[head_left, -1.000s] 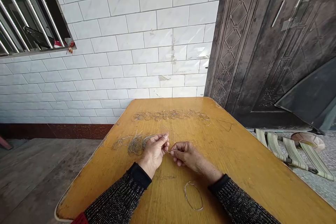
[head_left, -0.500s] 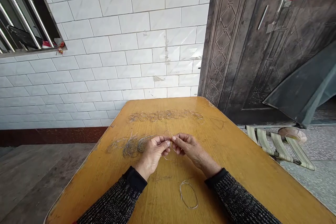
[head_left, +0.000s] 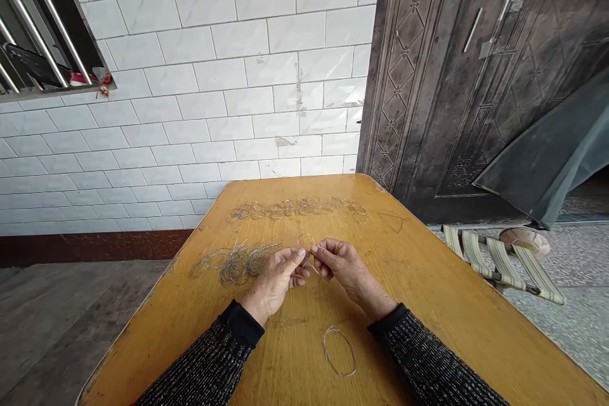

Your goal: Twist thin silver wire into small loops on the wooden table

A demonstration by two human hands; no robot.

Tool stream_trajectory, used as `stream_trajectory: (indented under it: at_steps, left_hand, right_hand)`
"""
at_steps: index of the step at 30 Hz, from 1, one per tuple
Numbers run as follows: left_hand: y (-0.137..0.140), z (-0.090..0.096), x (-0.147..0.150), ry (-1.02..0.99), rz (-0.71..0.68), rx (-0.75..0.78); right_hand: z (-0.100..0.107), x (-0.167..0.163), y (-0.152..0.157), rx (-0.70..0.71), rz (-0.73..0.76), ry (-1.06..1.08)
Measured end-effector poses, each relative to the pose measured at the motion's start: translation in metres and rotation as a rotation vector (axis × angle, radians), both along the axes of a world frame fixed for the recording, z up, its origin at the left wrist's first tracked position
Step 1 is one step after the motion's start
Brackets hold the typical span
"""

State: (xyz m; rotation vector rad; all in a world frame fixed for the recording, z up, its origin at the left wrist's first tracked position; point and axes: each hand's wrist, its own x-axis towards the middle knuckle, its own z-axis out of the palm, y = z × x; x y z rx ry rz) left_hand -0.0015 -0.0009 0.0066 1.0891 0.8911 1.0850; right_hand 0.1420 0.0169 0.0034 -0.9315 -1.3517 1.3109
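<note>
Between my two hands, above the middle of the wooden table (head_left: pixel 409 285), is a thin wire loop (head_left: pixel 307 236). My right hand (head_left: pixel 343 266) pinches it between thumb and fingertips. My left hand (head_left: pixel 277 276) also has its thumb and fingers closed at the wire; the exact contact is too small to make out clearly. A single oval wire loop (head_left: pixel 339 351) lies on the table nearer to me, between my forearms. Left of my left hand sit several bundled wire coils (head_left: pixel 235 265).
A row of thin wire loops (head_left: pixel 299 207) runs across the far part of the table. One bent wire (head_left: pixel 392 222) lies at the far right. Behind stand a white tiled wall (head_left: pixel 200 89) and a dark carved door (head_left: pixel 428 76). A strapped stool (head_left: pixel 504 260) is at the right.
My left thumb has lifted and shifted slightly off the join, so the fingertips of both hands are a bit farther apart. The view has moved slightly.
</note>
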Motion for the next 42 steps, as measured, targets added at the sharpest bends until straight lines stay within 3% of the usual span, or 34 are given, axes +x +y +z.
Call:
stream_trajectory:
  at_steps: [8, 20, 31, 37, 42]
  left_hand:
    - [0.001, -0.004, 0.001, 0.144, -0.003, 0.030]
    - [0.000, -0.003, 0.003, 0.074, 0.089, 0.036]
    - [0.001, -0.006, 0.005, 0.016, 0.067, -0.022]
    - [0.004, -0.008, 0.005, -0.048, 0.121, -0.033]
    - [0.003, -0.010, 0.005, -0.056, 0.076, -0.096]
  right_hand:
    - [0.000, 0.000, 0.000, 0.016, 0.000, -0.019]
    - [0.001, -0.003, -0.003, 0.012, 0.033, -0.032]
    - [-0.002, -0.002, -0.002, -0.112, 0.026, 0.059]
    - [-0.002, -0.006, -0.003, -0.069, -0.023, 0.081]
    - [-0.006, -0.006, 0.000, -0.016, -0.035, 0.006]
